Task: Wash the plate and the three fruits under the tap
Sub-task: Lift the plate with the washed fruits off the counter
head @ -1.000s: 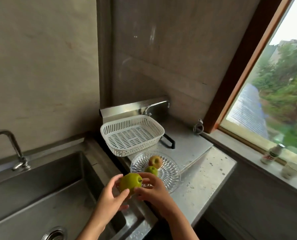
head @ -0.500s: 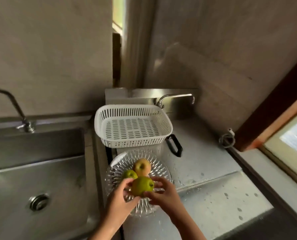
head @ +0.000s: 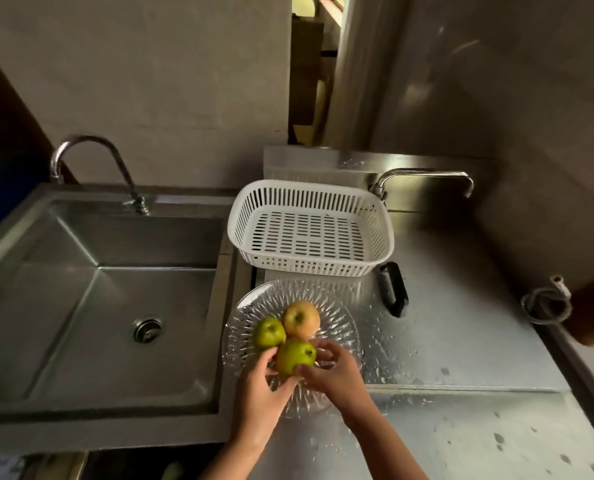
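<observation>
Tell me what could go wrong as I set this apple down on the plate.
The glass plate sits close to the sink edge, so a nudge might tip it in. The green apple in your left hand and right hand could bump the other two apples and roll them off. The counter looks wet and slippery.

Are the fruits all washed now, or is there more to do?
Nearly done, I think. Two fruits already sit on the glass plate, and drops on the counter hint at washing. Both hands, left and right, hold the third fruit over the plate. No water runs from the tap. Left: setting it down.
</observation>
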`<state>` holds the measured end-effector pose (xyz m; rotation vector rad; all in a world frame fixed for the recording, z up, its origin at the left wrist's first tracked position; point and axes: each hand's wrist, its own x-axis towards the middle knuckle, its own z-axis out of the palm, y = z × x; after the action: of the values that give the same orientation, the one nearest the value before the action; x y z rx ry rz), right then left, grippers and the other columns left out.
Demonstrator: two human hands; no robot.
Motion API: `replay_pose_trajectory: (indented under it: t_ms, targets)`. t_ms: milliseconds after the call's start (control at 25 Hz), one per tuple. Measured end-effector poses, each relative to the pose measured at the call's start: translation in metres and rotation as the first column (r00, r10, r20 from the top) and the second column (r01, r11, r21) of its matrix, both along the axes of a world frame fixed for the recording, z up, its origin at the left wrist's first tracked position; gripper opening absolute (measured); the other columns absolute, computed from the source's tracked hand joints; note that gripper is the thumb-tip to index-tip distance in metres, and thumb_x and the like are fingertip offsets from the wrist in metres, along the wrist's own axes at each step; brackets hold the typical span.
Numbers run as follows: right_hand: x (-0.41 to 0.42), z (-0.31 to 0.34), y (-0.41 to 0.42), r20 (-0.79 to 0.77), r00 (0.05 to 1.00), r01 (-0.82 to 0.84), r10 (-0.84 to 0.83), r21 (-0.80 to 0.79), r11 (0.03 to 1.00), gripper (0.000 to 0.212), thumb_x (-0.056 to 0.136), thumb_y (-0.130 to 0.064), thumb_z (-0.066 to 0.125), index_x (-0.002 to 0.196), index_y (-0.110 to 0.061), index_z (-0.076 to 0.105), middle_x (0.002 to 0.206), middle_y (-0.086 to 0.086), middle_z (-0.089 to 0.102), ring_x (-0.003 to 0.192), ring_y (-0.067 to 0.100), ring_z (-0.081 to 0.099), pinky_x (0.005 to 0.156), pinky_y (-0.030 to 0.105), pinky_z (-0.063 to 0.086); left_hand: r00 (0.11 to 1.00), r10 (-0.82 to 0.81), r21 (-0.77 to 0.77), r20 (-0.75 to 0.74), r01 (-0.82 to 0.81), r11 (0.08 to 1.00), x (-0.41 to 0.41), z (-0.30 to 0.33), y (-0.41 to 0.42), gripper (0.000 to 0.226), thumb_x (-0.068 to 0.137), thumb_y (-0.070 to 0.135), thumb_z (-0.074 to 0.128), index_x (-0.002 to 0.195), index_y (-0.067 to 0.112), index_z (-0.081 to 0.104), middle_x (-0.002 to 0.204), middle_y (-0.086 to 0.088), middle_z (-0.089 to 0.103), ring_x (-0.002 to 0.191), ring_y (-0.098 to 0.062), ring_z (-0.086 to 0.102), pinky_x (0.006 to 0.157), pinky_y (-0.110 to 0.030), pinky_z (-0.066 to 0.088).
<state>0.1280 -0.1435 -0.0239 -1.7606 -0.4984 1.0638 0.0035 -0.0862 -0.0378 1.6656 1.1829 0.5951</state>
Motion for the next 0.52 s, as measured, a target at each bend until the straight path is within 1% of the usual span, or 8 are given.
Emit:
replay_pose_trajectory:
  t_ms: [80,120,160,240,320,440,520]
  targets:
    - [0.006,-0.003,0.002,0.035,0.999,-0.031,0.031,-0.008,0.999,0.041,0.062,-0.008,0.077,0.096,-0.025,0.059,0.095,0.009,0.065,0.082,0.025,0.065,0.073,0.047,0.057,0.998,0.054,0.099,-0.022,-0.052,0.994,0.005,-0.003,-0.005,0.050,0.064,0.015,0.081,0.111,0.010,0.063,0.094,-0.004,0.065,0.075,-0.012,0.065,0.068,-0.011,0.047]
    - [0.009,-0.004,0.002,0.043,0.998,-0.038,0.039,-0.015,0.999,0.041,0.062,-0.008,0.077,0.094,-0.026,0.059,0.092,0.006,0.065,0.080,0.024,0.064,0.074,0.048,0.056,0.997,0.073,0.117,-0.019,-0.071,0.991,0.008,-0.004,-0.007,0.047,0.064,0.015,0.081,0.108,0.010,0.064,0.093,-0.004,0.065,0.074,-0.011,0.065,0.068,-0.010,0.047]
    - [0.012,-0.006,0.003,0.044,0.998,-0.035,0.036,-0.022,0.999,0.041,0.061,-0.008,0.077,0.092,-0.027,0.058,0.089,0.004,0.065,0.079,0.023,0.064,0.074,0.047,0.056,0.996,0.085,0.109,-0.018,-0.082,0.991,0.011,-0.005,-0.009,0.044,0.065,0.017,0.080,0.106,0.011,0.065,0.092,-0.004,0.067,0.075,-0.010,0.065,0.067,-0.012,0.048]
    - [0.013,-0.007,0.005,0.046,0.999,-0.021,0.023,-0.035,0.999,0.041,0.061,-0.008,0.077,0.092,-0.027,0.058,0.087,0.002,0.064,0.077,0.023,0.064,0.074,0.047,0.056,0.996,0.091,0.084,-0.024,-0.088,0.993,0.015,-0.006,-0.009,0.041,0.067,0.018,0.079,0.104,0.011,0.065,0.091,-0.004,0.069,0.077,-0.011,0.066,0.068,-0.021,0.051]
    - [0.012,-0.008,0.006,0.073,0.997,-0.021,0.024,-0.044,0.999,0.043,0.061,-0.009,0.078,0.097,-0.023,0.058,0.089,0.003,0.064,0.082,0.027,0.066,0.075,0.051,0.057,0.995,0.100,0.083,-0.021,-0.097,0.992,0.018,-0.007,-0.009,0.040,0.068,0.018,0.078,0.104,0.012,0.064,0.093,-0.004,0.069,0.079,-0.012,0.066,0.070,-0.028,0.054]
    - [0.018,-0.007,0.009,0.078,0.995,-0.062,0.068,-0.069,0.996,0.047,0.065,-0.013,0.078,0.106,-0.017,0.056,0.090,-0.001,0.059,0.090,0.030,0.065,0.079,0.053,0.055,0.993,0.119,0.079,-0.017,-0.117,0.990,0.021,-0.006,-0.007,0.041,0.067,0.017,0.078,0.105,0.012,0.065,0.095,-0.001,0.069,0.079,-0.011,0.066,0.071,-0.028,0.054]
    - [0.024,-0.007,0.008,0.035,0.993,-0.111,0.114,-0.080,0.991,0.049,0.067,-0.016,0.077,0.111,-0.017,0.055,0.093,-0.001,0.058,0.095,0.030,0.063,0.081,0.052,0.055,0.992,0.124,0.041,-0.004,-0.123,0.992,0.019,-0.006,-0.006,0.041,0.067,0.014,0.079,0.105,0.012,0.064,0.095,0.000,0.069,0.078,-0.009,0.067,0.071,-0.023,0.054]
